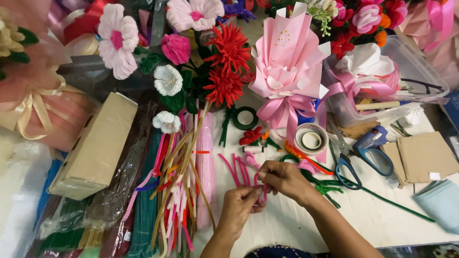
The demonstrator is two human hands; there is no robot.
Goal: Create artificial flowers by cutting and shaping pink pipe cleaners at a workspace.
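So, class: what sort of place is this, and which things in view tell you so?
Probably a craft worktable for making pipe-cleaner flowers. Both hands bend a pink pipe cleaner, finished flowers and a wrapped pink bouquet stand behind, and blue-handled scissors lie nearby.

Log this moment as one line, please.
left hand: pinching pink pipe cleaner | right hand: bending it | scissors: idle

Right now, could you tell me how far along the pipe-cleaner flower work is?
Finished flowers and a wrapped pink bouquet stand behind. Left hand and right hand together pinch a pink pipe cleaner. Bent pink pieces and loose stems remain unused.
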